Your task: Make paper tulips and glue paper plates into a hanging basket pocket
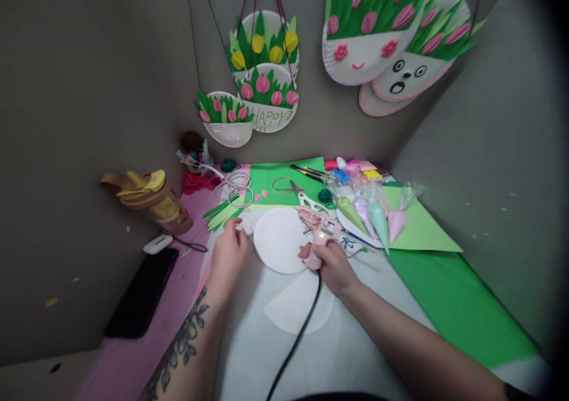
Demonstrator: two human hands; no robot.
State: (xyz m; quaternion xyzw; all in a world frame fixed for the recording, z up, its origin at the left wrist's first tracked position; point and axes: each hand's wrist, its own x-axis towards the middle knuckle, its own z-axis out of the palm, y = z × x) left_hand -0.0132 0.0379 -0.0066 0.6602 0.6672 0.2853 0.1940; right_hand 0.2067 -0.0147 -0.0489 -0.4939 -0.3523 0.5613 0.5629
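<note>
My right hand [340, 270] is closed around the handle of a pink hot glue gun [322, 230], with its black cord [296, 347] trailing toward me. Below the gun lies a white round paper plate [280, 241], partly hidden by it. A white half plate [293, 309] rests nearer to me. My left hand [229, 250] is held left of the plate, fingers curled together; whether something small is between them is hidden. Just beyond it lie green paper strips [222, 214]. White-handled scissors [311, 202] sit behind the gun.
Behind are metal rings [235, 187], green paper [271, 172], brushes [306, 172] and several bags of coloured clay [373, 211]. At left stand a brown cup [166, 208] and a black phone [142, 294]. Decorated plates [271, 107] hang on the grey wall.
</note>
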